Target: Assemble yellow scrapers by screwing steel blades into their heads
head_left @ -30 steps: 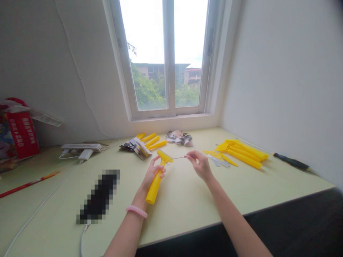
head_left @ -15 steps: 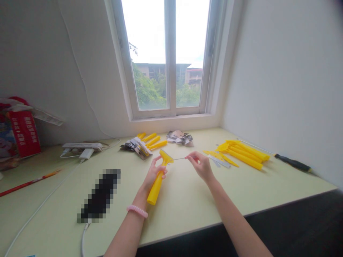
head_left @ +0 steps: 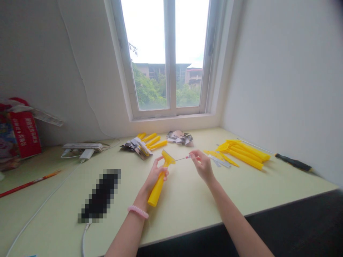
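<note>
My left hand [head_left: 157, 175] is closed around a yellow scraper [head_left: 156, 192], its wide head up and its handle slanting down toward me. Between the fingertips of my right hand [head_left: 201, 165] is a small screwdriver [head_left: 182, 159] with a thin metal shaft and a bit of red near the fingers. The shaft points left, and its tip meets the right side of the scraper's head. Most of the screwdriver's grip is hidden by my fingers. Right of that hand lie flat yellow pieces [head_left: 227, 159] and grey blades [head_left: 224, 162].
Yellow handles [head_left: 248, 155] are piled at right, beside a black-handled screwdriver [head_left: 293, 162]. Packaged yellow scrapers [head_left: 144, 146] and crumpled packaging [head_left: 180, 137] lie at the back. A power strip [head_left: 83, 146], a blurred-out dark object [head_left: 100, 196] and a red pencil-like stick [head_left: 29, 184] are at left.
The scraper and my left hand have shifted very slightly right. My right hand's fingers have drawn back a little along the screwdriver, showing more red. Other things stay put.
</note>
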### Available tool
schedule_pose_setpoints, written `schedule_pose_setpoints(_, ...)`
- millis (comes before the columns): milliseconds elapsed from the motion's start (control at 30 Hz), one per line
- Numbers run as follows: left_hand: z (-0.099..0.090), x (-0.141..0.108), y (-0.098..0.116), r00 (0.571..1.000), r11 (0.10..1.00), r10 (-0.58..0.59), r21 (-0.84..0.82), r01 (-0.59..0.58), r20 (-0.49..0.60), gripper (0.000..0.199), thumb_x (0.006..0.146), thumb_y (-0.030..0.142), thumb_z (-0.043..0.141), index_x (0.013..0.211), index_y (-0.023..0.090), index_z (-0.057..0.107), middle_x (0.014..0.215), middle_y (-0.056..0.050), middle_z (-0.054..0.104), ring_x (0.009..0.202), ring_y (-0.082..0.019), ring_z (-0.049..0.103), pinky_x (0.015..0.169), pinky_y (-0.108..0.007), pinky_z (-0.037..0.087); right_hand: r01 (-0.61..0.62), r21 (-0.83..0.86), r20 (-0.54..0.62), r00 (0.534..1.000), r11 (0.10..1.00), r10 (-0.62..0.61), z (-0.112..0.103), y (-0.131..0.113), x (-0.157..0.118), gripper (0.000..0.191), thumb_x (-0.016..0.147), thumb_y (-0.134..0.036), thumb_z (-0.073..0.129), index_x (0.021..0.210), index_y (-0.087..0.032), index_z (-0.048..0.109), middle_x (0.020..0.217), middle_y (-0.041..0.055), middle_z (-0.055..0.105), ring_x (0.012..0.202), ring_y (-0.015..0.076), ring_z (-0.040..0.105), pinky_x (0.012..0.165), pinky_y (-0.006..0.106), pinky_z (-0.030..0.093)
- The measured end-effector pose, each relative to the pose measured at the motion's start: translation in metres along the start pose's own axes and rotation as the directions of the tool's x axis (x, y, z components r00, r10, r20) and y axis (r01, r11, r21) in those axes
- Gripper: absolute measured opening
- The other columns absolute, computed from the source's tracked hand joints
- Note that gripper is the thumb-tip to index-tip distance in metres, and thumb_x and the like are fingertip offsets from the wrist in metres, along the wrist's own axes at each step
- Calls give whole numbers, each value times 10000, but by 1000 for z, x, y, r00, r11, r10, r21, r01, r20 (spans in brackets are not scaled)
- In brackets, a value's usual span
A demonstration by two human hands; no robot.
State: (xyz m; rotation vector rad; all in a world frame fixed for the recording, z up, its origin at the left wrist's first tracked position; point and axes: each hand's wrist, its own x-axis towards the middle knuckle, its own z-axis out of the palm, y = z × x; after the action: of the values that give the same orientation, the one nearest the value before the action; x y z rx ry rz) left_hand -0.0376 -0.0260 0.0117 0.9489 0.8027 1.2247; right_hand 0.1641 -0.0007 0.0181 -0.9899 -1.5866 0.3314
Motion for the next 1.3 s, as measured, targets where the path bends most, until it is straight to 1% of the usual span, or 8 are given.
schedule_pose_setpoints(367, -4, 3, -1, 1000, 1000, 2, 21, -2, -10, 689, 595, 157, 594, 1195, 232, 263, 602, 47, 493, 451, -76, 450, 387, -159, 283, 112, -17, 33, 993, 994, -111, -3, -2, 0, 212, 834, -320, 425, 902, -206, 591, 866, 61, 626, 793, 182, 573, 689, 309, 460)
schedule_pose_setpoints(467, -3, 3, -1, 1000, 1000, -9, 23, 9, -8, 678, 598, 162, 585, 1189, 241, 263, 629, 44, 494, 451, -71, 450, 385, -159, 281, 65, -112, -45, 996, 992, -71, -2, -2, -2, 228, 816, -377, 461, 787, -188, 585, 710, 36, 617, 634, 156, 548, 605, 274, 432)
schedule_pose_setpoints(567, -3, 3, -2, 1000, 999, -16, 37, 17, -6, 671, 602, 169, 580, 1188, 245, 262, 653, 38, 503, 455, -69, 453, 385, -159, 281, -2, -267, -84, 996, 964, -22, -1, -1, -4, 359, 803, -443, 461, 558, -184, 506, 472, -13, 478, 453, 114, 422, 476, 245, 330)
schedule_pose_setpoints(700, -4, 3, -3, 1000, 997, -12, 74, 12, 2, 671, 604, 178, 574, 1194, 232, 258, 602, 58, 478, 431, -66, 439, 387, -163, 291, -77, -378, -53, 997, 922, 61, 0, 6, -5, 457, 857, -438, 330, 499, -187, 463, 444, -7, 447, 440, 117, 411, 463, 246, 290)
schedule_pose_setpoints(800, -5, 5, -4, 1000, 996, 2, 85, -1, -18, 666, 604, 186, 567, 1190, 228, 253, 604, 57, 482, 433, -67, 440, 386, -161, 294, -16, -293, 17, 1000, 956, 22, 2, 9, -2, 372, 875, -373, 271, 758, -182, 567, 700, 43, 592, 670, 164, 542, 588, 256, 388)
schedule_pose_setpoints(900, -6, 5, -5, 999, 997, 15, 74, -12, -35, 660, 601, 194, 569, 1181, 231, 257, 640, 45, 498, 446, -65, 447, 383, -158, 292, 60, -138, 48, 997, 989, -54, 4, 7, 0, 302, 860, -353, 321, 896, -170, 559, 868, 68, 605, 805, 172, 553, 690, 268, 419)
schedule_pose_setpoints(1100, -5, 6, -5, 1000, 998, -3, 68, 4, -4, 667, 597, 189, 578, 1181, 241, 261, 673, 37, 505, 440, -57, 441, 376, -157, 285, -84, -156, -8, 996, 984, 84, 2, 1, -5, 255, 828, -401, 393, 768, -185, 516, 466, -43, 460, 416, 105, 401, 456, 220, 312)
schedule_pose_setpoints(1300, -8, 7, -5, 1000, 998, -1, 68, 2, -19, 675, 597, 194, 582, 1184, 233, 252, 649, 41, 502, 444, -62, 445, 378, -155, 286, -129, -69, 144, 980, 989, 138, 4, 8, -3, 139, 811, -329, 370, 821, -202, 427, 641, -23, 524, 531, 121, 479, 497, 218, 344)
